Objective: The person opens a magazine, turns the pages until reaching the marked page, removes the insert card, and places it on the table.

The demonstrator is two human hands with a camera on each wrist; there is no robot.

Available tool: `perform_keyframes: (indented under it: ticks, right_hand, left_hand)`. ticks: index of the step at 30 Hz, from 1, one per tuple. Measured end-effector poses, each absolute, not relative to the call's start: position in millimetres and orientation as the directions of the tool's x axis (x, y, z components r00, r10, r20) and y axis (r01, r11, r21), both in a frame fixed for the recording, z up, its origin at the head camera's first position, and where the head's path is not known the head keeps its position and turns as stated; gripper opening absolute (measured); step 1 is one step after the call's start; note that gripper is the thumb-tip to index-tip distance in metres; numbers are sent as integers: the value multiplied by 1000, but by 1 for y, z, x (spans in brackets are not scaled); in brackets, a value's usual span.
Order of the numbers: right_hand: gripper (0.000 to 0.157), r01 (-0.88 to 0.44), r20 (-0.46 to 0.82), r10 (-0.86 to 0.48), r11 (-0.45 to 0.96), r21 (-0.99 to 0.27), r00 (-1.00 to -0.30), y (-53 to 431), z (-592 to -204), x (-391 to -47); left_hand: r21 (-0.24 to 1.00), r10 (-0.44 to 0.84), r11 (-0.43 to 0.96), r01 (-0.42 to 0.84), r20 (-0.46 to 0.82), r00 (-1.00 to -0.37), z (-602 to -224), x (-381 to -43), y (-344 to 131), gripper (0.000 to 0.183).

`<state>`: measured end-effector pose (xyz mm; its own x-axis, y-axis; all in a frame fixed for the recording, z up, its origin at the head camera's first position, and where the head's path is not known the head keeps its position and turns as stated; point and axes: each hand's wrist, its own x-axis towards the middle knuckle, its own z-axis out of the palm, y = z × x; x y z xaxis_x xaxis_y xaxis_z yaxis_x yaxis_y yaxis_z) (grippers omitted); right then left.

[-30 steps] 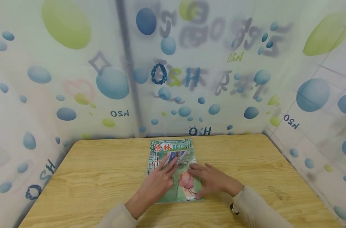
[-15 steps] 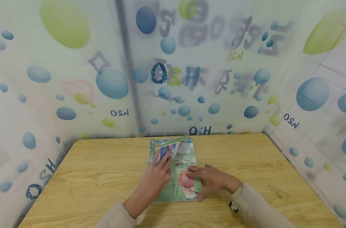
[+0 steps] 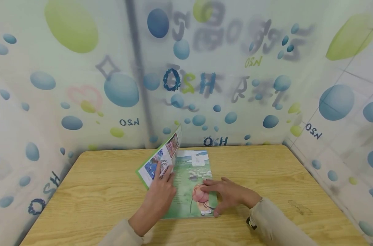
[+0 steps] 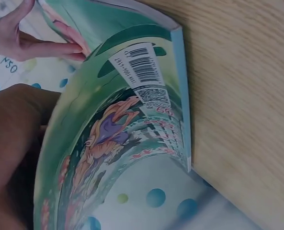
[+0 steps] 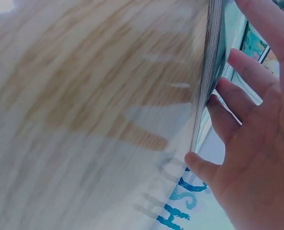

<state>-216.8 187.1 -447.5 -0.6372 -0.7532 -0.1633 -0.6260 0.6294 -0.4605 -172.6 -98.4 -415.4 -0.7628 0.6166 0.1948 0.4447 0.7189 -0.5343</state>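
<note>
A magazine lies on the wooden table, its green first page showing a pink flower and small sheep. Its front cover stands tilted up at the left, with photos on the inner side. My left hand presses straight fingers against that inner side; in the left wrist view the curved cover, bearing a barcode, hides most of the fingers. At the magazine's right edge rests my right hand, fingers spread on the page. The right wrist view shows that hand touching the page edges.
The wooden table spreads around the magazine, with a faint drawn mark at right. Walls with printed dots and lettering stand close behind and along both sides. The right sleeve has a dark buckle.
My left hand has moved left and swung the cover from lying nearly flat to standing up at the left, uncovering the green page. The right hand has stayed at the right edge.
</note>
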Motion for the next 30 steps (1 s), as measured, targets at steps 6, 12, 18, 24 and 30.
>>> perform_keyframes:
  ticks: [6, 12, 18, 24, 30]
  right_hand:
    - [91, -635, -157, -765, 614, -468, -625, 187, -447, -217]
    - [91, -623, -181, -748, 640, -450, -638, 186, -448, -217]
    - [91, -625, -186, -747, 644, -441, -639, 185, -446, -216]
    - [91, -639, -172, -761, 626, -448, -625, 185, -444, -216]
    - [92, -650, -157, -771, 612, -451, -617, 186, -445, -216]
  left_hand:
    - [-437, 581, 783, 443, 256, -773, -420, -170, -103, 22]
    - [-399, 539, 816, 418, 265, -799, -425, -168, -114, 37]
    - [-367, 504, 842, 395, 277, -818, -428, -168, -122, 43]
    - [-360, 527, 833, 420, 285, -801, -428, -171, -128, 43]
    - [-353, 522, 839, 415, 303, -797, -427, -169, -131, 46]
